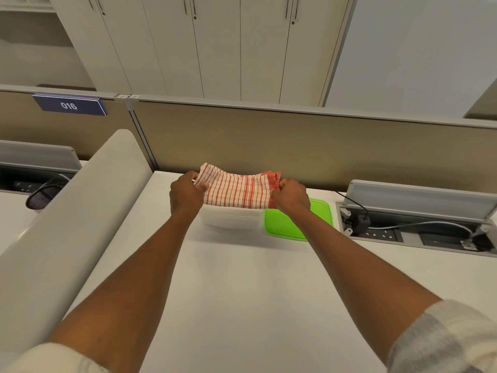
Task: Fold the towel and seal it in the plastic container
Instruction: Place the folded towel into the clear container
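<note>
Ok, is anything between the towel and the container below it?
Nothing visible. Both hands, left hand and right hand, hold the folded towel right above the open container. The green lid lies off to its right on the desk, clear of the opening.

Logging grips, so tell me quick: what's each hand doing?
Left hand: closed on the towel, left end.
Right hand: closed on the towel's right end.
</note>
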Demonstrator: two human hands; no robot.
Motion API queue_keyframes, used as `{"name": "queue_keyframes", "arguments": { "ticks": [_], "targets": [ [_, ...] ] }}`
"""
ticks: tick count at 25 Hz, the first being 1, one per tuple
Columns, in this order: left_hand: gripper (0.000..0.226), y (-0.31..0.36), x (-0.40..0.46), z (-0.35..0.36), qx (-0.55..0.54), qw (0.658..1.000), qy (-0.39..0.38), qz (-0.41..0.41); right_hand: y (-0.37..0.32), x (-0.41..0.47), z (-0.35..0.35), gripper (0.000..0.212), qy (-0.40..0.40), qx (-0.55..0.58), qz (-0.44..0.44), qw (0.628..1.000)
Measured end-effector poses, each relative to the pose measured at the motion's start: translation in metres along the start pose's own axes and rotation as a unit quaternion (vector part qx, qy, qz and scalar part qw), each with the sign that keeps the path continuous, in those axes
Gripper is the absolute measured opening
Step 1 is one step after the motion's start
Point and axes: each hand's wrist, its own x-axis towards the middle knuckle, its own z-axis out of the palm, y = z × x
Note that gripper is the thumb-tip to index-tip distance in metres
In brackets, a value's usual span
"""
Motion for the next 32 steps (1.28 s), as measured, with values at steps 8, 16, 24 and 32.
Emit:
{"name": "queue_keyframes", "arguments": {
  "ticks": [8,16,24,32],
  "targets": [
    [0.021,-0.026,0.036,0.021,0.011,0.999,-0.036,0.005,-0.016,0.032,0.048,0.045,0.014,-0.028,-0.006,1.000],
    [0.032,-0.028,0.045,0.057,0.151,0.984,-0.049,0.077,-0.013,0.040,0.076,0.026,0.046,-0.201,-0.097,0.974],
    [0.044,-0.052,0.055,0.072,0.285,0.946,-0.060,0.138,-0.001,0.040,0.089,0.032,0.034,-0.228,-0.095,0.968],
    [0.060,-0.056,0.055,0.070,0.240,0.959,-0.066,0.136,0.003,0.038,0.095,0.031,0.048,-0.180,-0.086,0.979]
  ]
}}
